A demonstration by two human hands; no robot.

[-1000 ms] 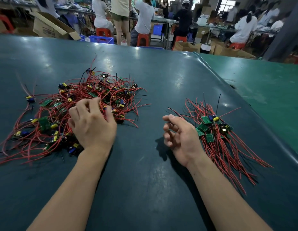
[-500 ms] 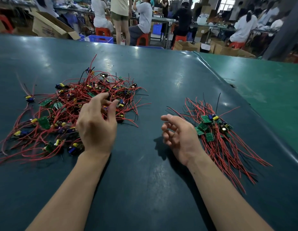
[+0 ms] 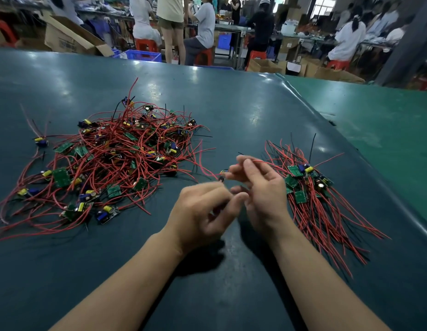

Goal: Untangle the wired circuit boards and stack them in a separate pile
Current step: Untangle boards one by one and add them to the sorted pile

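Workers (image 3: 200,27) sit behind tangled heap (image 3: 116,158), sorted pile (image 3: 312,194).

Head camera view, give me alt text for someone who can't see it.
Two bare hands meet over a dark green table, the right hand pinching a red wire of a small circuit board that trails from the tangled pile on the left; the blurred left hand is beside it. A neater stack of wired boards lies to the right.
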